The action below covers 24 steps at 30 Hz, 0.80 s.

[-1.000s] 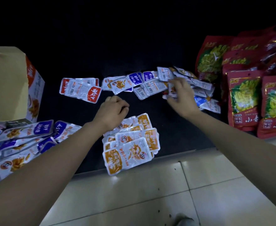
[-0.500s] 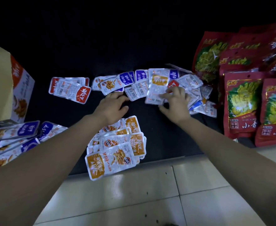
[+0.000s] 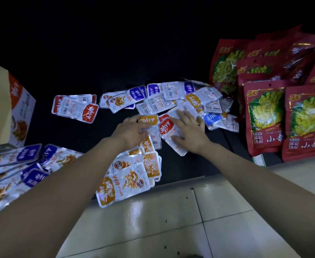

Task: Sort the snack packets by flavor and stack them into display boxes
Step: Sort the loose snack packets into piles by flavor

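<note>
Small snack packets lie on a black mat [image 3: 100,56]. My left hand [image 3: 130,130] grips an orange-labelled packet [image 3: 149,121] by its left edge, just above the orange pile [image 3: 132,175]. Beside it, my right hand [image 3: 189,131] lies with spread, straight fingers on a red-labelled packet [image 3: 167,130] and a silver packet back. The mixed heap [image 3: 181,97] of blue, orange and silver packets sits just beyond both hands. Red packets [image 3: 74,108] lie at the centre left. A blue pile [image 3: 13,164] fills the near left.
A cardboard display box [image 3: 4,105] stands at the far left edge. Large red bags [image 3: 264,118] with a green picture are stacked on the right. Pale floor tiles [image 3: 171,220] run along the mat's near edge under my forearms.
My right hand drew packets out of the mixed heap toward me and flattened onto the red one. My left hand moved right from beside the orange pile and took hold of an orange packet.
</note>
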Motion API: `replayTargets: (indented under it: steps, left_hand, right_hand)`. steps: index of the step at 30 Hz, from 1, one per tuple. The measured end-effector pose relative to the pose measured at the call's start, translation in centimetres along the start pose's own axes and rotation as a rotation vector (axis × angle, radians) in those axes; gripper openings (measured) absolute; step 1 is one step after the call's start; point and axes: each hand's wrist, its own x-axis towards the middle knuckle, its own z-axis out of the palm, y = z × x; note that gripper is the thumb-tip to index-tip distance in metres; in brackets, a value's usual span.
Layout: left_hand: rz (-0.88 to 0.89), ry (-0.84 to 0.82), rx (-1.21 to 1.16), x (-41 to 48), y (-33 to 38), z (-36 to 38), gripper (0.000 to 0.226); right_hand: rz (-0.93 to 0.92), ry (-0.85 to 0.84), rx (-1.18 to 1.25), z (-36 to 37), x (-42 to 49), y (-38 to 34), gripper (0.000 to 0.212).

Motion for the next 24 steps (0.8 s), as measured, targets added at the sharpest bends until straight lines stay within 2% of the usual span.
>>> replayTargets:
  steps: [4,8,11,13,16,19,21,22,24]
  left_hand:
    - [0.042,0.137,0.036,0.9,0.3,0.0,0.04]
    - [0.042,0.15,0.025,2.4,0.6,-0.1,0.062]
    - [-0.002,0.207,-0.009,3.2,0.7,0.4,0.07]
    - [-0.049,0.251,-0.201,3.6,0.3,0.5,0.055]
    - [-0.047,0.358,-0.563,3.5,-0.7,-0.1,0.012]
    - [-0.013,0.43,-0.69,2.8,-1.3,-1.2,0.005]
    - [-0.052,0.459,-0.828,2.3,-1.4,-1.9,0.005]
    - [-0.064,0.463,-0.872,2.0,-1.5,-2.2,0.005]
    - [-0.058,0.41,-0.896,1.6,-1.4,-2.4,0.008]
  right_hand:
    - [-0.051,0.056,0.091,0.1,-1.1,0.3,0.062]
    - [-0.097,0.237,0.239,-0.1,-1.8,1.2,0.039]
    - [-0.019,0.365,0.263,-0.7,-1.2,1.7,0.033]
    - [0.018,0.313,0.166,-0.7,-0.6,1.9,0.04]
    - [0.017,0.197,0.07,0.0,-0.1,1.6,0.041]
    - [0.058,0.282,0.126,-0.3,0.2,1.2,0.025]
    - [0.079,0.375,0.263,-1.1,0.6,0.5,0.022]
    - [0.09,0.374,0.417,-1.7,0.8,-0.2,0.026]
    - [0.092,0.222,0.806,-3.0,1.2,-2.2,0.038]
